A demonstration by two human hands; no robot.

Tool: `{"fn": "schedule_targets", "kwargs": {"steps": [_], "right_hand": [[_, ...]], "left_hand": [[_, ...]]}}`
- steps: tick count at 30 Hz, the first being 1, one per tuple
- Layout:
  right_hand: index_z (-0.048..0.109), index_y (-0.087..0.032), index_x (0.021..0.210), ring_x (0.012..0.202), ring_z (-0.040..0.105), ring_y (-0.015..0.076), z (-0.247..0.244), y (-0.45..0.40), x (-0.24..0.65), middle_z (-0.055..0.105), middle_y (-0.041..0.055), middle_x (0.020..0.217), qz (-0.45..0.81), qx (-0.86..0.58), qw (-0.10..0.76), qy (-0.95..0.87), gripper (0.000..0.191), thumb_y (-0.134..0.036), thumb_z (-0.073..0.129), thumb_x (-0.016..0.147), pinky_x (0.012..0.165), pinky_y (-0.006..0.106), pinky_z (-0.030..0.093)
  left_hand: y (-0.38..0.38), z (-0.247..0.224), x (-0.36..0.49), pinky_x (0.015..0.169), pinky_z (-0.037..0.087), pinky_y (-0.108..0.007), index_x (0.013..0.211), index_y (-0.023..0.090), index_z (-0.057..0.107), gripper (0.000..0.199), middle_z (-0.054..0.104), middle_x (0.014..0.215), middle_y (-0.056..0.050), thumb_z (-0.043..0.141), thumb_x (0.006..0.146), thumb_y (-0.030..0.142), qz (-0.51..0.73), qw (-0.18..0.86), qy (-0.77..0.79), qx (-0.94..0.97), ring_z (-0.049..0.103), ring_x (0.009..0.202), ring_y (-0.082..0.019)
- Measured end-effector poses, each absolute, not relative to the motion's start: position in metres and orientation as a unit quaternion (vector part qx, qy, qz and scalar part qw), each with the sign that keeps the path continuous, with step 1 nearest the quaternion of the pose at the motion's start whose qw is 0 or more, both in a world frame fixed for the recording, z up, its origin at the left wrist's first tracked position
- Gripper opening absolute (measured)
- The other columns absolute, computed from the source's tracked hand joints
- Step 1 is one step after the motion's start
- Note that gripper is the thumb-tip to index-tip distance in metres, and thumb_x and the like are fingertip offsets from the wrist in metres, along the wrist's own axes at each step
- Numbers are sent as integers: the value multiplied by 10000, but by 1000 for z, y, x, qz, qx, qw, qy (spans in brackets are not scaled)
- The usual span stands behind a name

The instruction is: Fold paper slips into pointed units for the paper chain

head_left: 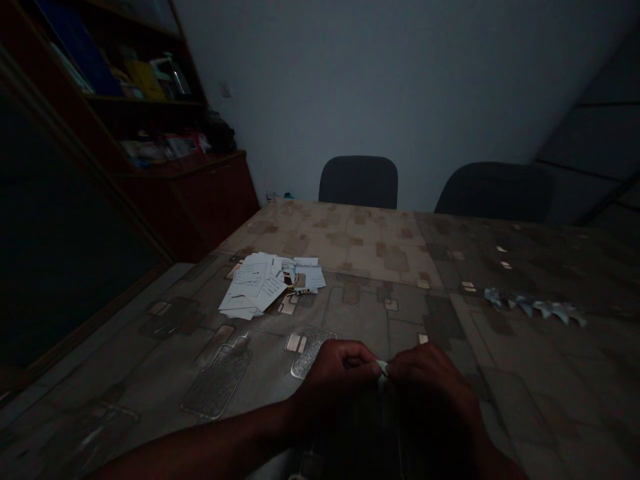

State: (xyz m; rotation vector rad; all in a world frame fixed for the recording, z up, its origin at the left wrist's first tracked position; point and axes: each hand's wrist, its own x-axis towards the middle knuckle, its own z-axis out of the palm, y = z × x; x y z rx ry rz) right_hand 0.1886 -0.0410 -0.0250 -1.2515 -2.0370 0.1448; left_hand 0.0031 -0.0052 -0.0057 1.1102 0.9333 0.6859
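My left hand [336,373] and my right hand [431,383] meet at the near edge of the table [380,267]. Between their fingertips they pinch a small pale piece of paper [383,366], mostly hidden by the fingers. A loose pile of white paper slips [267,283] lies to the far left of my hands. A row of small folded paper shapes [535,307] lies on the table to the right.
The table has a patterned brown cover. Two dark chairs [358,181] [495,190] stand at its far side against a pale wall. A dark red cabinet with shelves [165,153] of books and items stands at the left. The room is dim.
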Motion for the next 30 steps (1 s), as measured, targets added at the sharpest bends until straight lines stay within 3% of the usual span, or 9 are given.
{"fn": "schedule_targets", "kwargs": {"steps": [5,12,15,22,30], "right_hand": [[684,-250,821,655,609,158,-19,-43,190,689,2,717,51,-486,335,-805,229,-243,480,927,613,274,452],[700,-255,875,672,619,164,-17,-43,187,698,16,735,68,-469,371,-799,195,-232,510,915,616,277,480],[681,-245,836,649,623,154,-12,-42,185,696,8,729,97,-447,396,-796,177,-186,522,887,616,267,488],[629,-217,790,660,626,165,-7,-43,182,639,-2,710,247,-554,418,-677,121,-310,579,848,598,250,490],[604,-208,733,650,595,154,-7,-45,179,614,-3,695,278,-530,419,-683,175,-312,575,871,597,246,461]], "left_hand": [[-3,-2,2,563,343,-217,671,122,673,237,583,602,16,675,674,359,303,690,420,506,488,580,-107],[-3,-7,2,592,382,-227,731,112,689,286,630,639,-3,700,696,396,299,677,414,530,536,609,-125],[-3,-12,0,593,396,-226,742,119,706,242,657,654,-13,663,746,357,300,635,422,573,556,619,-131],[-7,-6,-5,666,461,-266,802,156,764,238,733,733,-61,607,849,330,352,489,390,697,650,679,-175],[-11,-9,-5,724,480,-280,885,197,767,188,754,768,-55,602,903,288,391,406,331,757,677,718,-172]]}}
